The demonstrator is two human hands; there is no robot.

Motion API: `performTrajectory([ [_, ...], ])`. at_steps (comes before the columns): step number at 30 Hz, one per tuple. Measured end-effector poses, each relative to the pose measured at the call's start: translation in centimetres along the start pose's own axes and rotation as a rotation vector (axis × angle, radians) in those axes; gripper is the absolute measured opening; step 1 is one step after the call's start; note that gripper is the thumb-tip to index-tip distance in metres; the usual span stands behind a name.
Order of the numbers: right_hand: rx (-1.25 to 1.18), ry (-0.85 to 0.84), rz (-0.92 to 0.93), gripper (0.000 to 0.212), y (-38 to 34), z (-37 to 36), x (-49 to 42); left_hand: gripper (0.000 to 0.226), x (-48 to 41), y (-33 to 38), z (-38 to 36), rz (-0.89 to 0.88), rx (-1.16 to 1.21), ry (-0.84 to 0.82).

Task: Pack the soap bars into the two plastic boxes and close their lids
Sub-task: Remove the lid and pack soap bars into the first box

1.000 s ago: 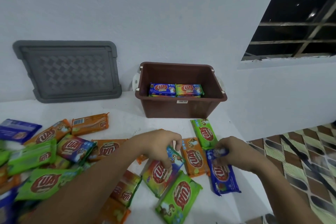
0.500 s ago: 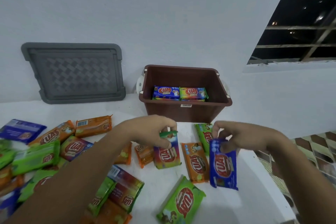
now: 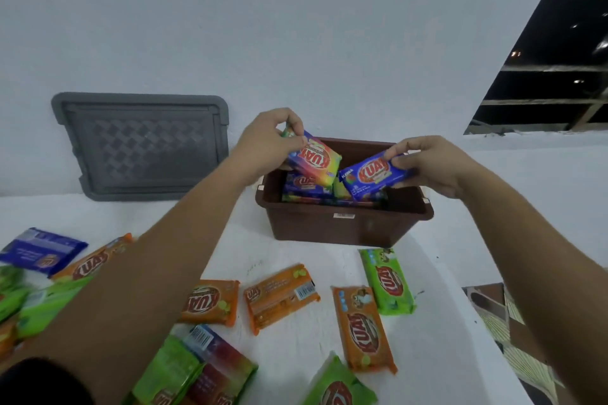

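A: So the left hand (image 3: pixel 273 141) pinches the rainbow bar (image 3: pixel 314 159) by its end, over the box (image 3: pixel 345 227)?
B: Yes; the right hand (image 3: pixel 424 164) pinches the blue bar (image 3: pixel 375 176) likewise. Probably light, stiff, slick-wrapped: better held by the long sides.
A: Room?
B: Box floor looks bare under the right hand; tabletop (image 3: pixel 250 240) edge further right.

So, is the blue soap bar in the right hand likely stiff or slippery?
Probably stiff: the blue soap bar looks straight though the right hand pinches only one end. Its shiny wrapper may be slippery. Flat shape, unlikely to roll.
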State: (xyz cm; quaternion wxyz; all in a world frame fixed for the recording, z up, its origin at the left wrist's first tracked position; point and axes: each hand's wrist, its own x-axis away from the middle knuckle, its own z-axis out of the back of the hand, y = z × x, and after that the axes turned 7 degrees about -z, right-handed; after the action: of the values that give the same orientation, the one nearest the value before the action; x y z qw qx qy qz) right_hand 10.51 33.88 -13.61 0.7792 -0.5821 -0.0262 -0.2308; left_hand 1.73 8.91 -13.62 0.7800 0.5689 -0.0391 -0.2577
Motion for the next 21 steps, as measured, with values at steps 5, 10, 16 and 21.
performTrajectory([
  [5,0.054,0.225,-0.038,0.010,0.6,-2.1,-5.0,0.013,-4.1,-4.0,-3.7,0.096,-0.152,0.132],
  [10,0.131,0.344,-0.091,0.016,1.6,-3.9,-8.2,0.012,-6.1,-6.3,-5.8,0.168,-0.224,0.120],
  [16,0.193,0.418,-0.123,0.020,2.9,-4.8,-10.0,0.012,-6.4,-7.5,-6.7,0.210,-0.242,0.074],
  [21,0.408,0.356,-0.131,0.036,3.5,-4.8,-9.8,0.044,-5.8,-7.9,-6.7,0.230,-0.344,-0.084],
])
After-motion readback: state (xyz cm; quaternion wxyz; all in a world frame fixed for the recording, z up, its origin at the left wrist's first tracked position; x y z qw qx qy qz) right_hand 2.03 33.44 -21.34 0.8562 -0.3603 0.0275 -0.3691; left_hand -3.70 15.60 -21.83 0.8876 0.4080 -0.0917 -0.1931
